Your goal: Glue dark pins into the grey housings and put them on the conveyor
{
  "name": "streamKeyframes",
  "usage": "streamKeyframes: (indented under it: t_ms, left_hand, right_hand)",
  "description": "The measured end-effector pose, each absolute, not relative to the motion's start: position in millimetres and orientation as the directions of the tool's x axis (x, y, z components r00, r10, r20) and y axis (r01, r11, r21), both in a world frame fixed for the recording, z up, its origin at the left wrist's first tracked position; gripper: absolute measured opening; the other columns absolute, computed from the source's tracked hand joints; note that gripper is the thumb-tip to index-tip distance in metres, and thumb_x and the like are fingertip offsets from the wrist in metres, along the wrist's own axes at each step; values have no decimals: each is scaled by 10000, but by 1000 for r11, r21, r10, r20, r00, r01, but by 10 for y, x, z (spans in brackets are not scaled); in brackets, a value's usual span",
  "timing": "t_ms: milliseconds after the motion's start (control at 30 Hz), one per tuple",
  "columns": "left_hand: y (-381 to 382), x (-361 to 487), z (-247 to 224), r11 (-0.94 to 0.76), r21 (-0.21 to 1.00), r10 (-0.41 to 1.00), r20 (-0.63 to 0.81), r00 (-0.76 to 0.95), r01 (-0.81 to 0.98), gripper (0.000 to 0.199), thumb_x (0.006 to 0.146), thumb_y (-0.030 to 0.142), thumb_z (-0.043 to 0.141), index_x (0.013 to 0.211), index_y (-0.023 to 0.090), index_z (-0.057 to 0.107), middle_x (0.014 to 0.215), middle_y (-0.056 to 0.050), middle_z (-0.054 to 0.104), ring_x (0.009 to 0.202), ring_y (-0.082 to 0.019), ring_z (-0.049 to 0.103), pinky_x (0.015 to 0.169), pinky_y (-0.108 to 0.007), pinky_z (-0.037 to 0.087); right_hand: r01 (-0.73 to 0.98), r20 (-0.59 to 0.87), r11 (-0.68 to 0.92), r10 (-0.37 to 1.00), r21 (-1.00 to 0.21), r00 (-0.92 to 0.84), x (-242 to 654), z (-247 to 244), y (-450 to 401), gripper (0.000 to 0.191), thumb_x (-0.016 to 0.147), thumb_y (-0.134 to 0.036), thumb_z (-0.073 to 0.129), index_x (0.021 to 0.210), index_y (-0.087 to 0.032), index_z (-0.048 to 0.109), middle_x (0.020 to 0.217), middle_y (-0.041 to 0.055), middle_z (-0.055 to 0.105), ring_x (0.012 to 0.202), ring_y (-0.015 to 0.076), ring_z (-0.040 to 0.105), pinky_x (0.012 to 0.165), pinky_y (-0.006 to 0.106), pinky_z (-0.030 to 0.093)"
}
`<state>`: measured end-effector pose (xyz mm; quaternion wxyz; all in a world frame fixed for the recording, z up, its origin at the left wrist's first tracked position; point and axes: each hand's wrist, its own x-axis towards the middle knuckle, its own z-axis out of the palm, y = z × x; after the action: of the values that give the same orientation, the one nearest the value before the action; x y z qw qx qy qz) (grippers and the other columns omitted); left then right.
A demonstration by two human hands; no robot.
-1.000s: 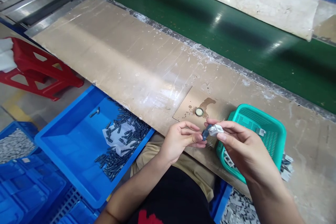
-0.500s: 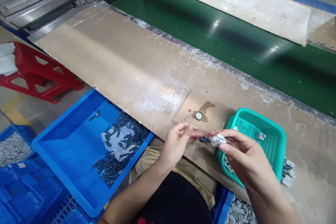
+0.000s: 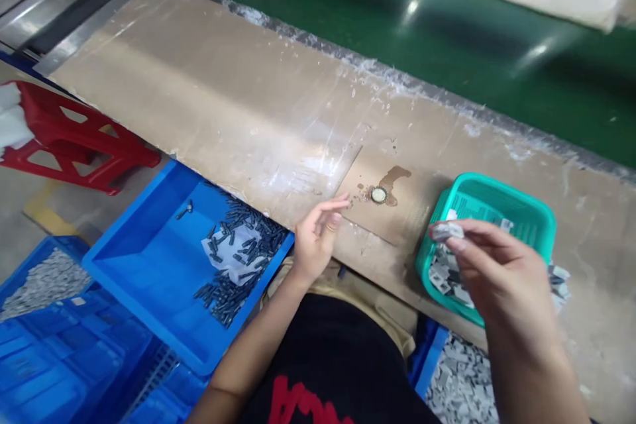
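My right hand (image 3: 497, 265) pinches a small grey-white plastic block (image 3: 448, 231) between thumb and fingers. It is over the near left part of a green plastic basket (image 3: 527, 212), which has similar grey and white blocks (image 3: 444, 275) inside. Near the table's front edge, my left hand (image 3: 315, 235) is raised with its fingers apart and nothing visible in them. Beyond it, a small round cap-like piece (image 3: 379, 195) with a pale centre lies on a cardboard sheet (image 3: 415, 215) beside a wet brown stain.
At the lower left, a blue tray (image 3: 144, 265) contains dark slim parts (image 3: 223, 298) and a white plastic sheet. Grey pieces fill a blue bin (image 3: 462, 377) below the table. A red stool (image 3: 94, 146) stands left; a green belt (image 3: 348, 6) runs behind the table.
My hands have moved apart. The right carried the block rightward to the basket; the left drew back leftward, its fingers opened. The camera view has tilted down.
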<state>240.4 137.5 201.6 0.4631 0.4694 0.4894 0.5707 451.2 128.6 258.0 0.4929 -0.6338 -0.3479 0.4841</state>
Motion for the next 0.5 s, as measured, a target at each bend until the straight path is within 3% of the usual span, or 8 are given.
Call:
streamKeyframes:
  t_ms: [100,233,400,500]
  left_hand:
    - [1246,2210,1983,-145,987,951,118,-287,-74,260,927,370,467,979,180,637,1111,-102,662,1007,-233,636,909,-412,510]
    - [984,1975,1846,-205,978,884,203,-421,41,240,907,362,490,920,171,633,861,-65,681,706,-189,669,607,-320,564]
    - [592,1847,1584,-269,949,905,307,-295,162,182,870,293,528,819,173,654,741,-29,627,593,-152,624,495,-266,507]
    - [457,1814,1490,-174,965,970,203,-137,198,209,890,299,488,834,175,647,757,-37,629,635,-158,627,554,-279,515]
  right_hand:
    - [-58,-193,-185,902,-981,385,4567,2616,1241,218,596,-188,820,793,-233,740,786,7,705,745,148,656,773,274,535]
    - [-94,-110,-76,891,-993,440,4624,2628,1169,218,572,-147,817,764,-216,742,718,5,686,707,161,648,829,357,528]
    - [-111,10,63,906,-992,422,4625,2617,1047,175,594,-110,791,746,-178,737,701,19,678,696,168,648,783,369,533]
    - [-107,76,132,906,-985,416,4621,2628,941,171,612,-67,763,748,-166,732,705,11,665,692,157,644,775,363,533]
